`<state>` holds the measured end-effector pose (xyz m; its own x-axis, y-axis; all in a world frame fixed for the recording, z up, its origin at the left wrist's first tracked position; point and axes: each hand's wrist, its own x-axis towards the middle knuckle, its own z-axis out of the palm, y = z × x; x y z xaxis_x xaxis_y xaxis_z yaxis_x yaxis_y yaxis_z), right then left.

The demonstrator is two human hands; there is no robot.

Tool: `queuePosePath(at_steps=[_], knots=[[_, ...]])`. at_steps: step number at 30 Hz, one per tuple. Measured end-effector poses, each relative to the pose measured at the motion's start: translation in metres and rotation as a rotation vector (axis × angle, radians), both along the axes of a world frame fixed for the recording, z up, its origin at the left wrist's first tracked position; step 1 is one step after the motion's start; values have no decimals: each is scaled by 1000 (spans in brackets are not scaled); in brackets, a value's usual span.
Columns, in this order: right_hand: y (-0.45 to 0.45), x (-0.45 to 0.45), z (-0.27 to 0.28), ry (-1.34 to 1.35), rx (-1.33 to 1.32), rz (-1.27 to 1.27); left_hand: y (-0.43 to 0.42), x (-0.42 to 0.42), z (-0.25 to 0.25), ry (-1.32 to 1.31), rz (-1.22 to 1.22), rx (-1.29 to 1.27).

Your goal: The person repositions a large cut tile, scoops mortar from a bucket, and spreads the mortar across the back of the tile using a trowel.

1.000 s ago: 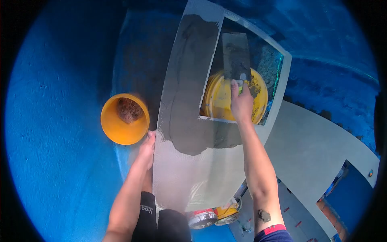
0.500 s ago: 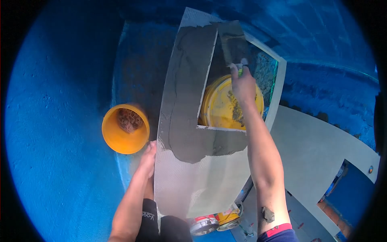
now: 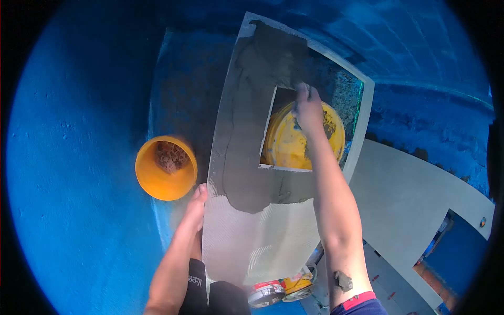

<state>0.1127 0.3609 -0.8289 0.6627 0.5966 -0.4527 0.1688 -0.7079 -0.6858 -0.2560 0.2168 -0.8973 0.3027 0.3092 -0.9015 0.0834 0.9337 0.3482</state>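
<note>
A large pale panel (image 3: 247, 231) with a rectangular cut-out lies in front of me, its upper and left parts coated in dark grey mortar (image 3: 244, 152). My left hand (image 3: 197, 203) grips the panel's left edge. My right hand (image 3: 308, 107) is closed around the handle of a trowel, whose mortar-covered blade (image 3: 291, 63) lies across the top of the strip beside the cut-out. The blade's outline merges with the mortar. Through the cut-out a yellow bucket lid (image 3: 289, 139) shows, smeared with mortar, below my right hand.
An orange-yellow bucket (image 3: 157, 181) with reddish-brown material inside stands left of the panel. Small buckets (image 3: 266, 294) sit beyond the panel's near end. Another pale panel (image 3: 394, 194) with an opening lies at the right. Blue walls (image 3: 68, 157) surround the area.
The trowel has moved from above the cut-out leftward onto the panel's upper mortar-coated strip. My right hand has shifted slightly left with it. My left hand stays at the panel's edge.
</note>
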Motion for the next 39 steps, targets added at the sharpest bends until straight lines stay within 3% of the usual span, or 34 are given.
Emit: queuePosePath(at_steps=[1,5,11,20,22,25,28,32,34,37,39], knots=[[-6,2,2,-125,-48,-24,0,1,-1,4,5,-4],[-17,0,22,-51,-29,-24,1,3,2,-16,33,16],[42,-16,30,312,149,193,6,9,12,77,17,-2],[23,-87,19,410,-52,450,7,10,11,-42,67,7],[17,-86,32,577,-107,516,5,8,9,-71,76,27],[15,-69,46,378,-13,407,2,5,4,-107,93,40],[46,-29,49,-116,-92,381,1,7,5,-95,99,47],[87,-16,44,5,-161,379,12,16,25,-46,72,51],[91,-38,19,-72,-48,422,9,13,16,-63,78,46],[79,-65,30,-40,-90,500,3,8,9,-89,82,36],[66,-69,44,386,-289,646,4,7,8,-106,81,37]])
